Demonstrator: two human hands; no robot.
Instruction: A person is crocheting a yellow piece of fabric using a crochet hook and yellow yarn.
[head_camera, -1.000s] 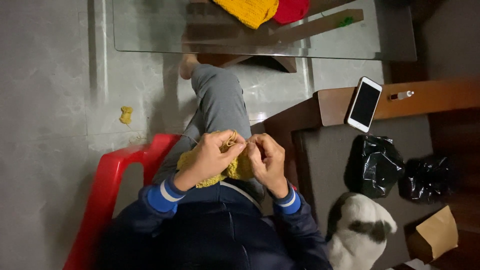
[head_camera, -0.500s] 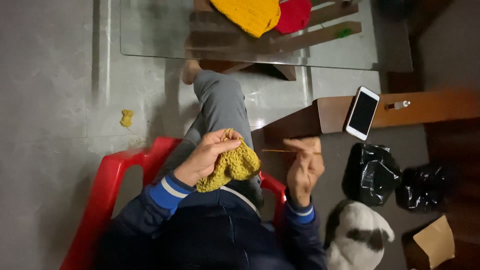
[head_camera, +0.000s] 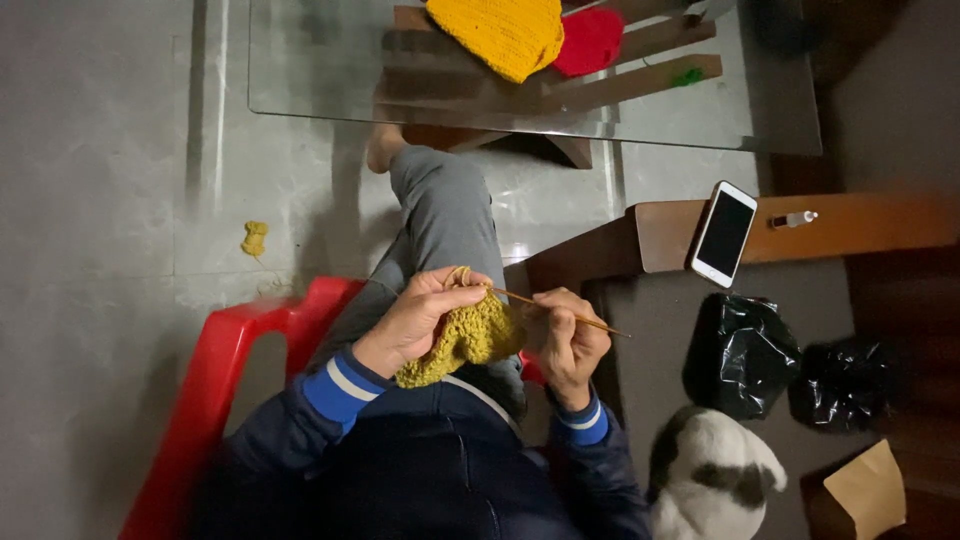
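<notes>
The person sat in a red plastic chair (head_camera: 215, 370), both hands raised over the lap. The left hand (head_camera: 420, 315) was curled around a mustard-yellow crocheted piece (head_camera: 462, 340), fingers closed on its upper edge with a loop of yarn over the forefinger. The right hand (head_camera: 568, 340) sat just beside it, touching the piece, and pinched a thin wooden crochet hook (head_camera: 560, 312) whose tip ran into the stitches at the left hand's fingertips while its tail stuck out past the right knuckles.

Beyond the hands stood a glass table (head_camera: 300, 95) bearing a yellow knitted piece (head_camera: 500, 35) and a red one (head_camera: 590, 40). Out past the right hand a phone (head_camera: 724, 233) lay on a wooden ledge (head_camera: 860, 225), with two black bags (head_camera: 740, 355) below it. Far off the left hand, a small yellow scrap (head_camera: 254, 238) lay on the floor. A white and dark animal (head_camera: 710, 480) rested near the right elbow.
</notes>
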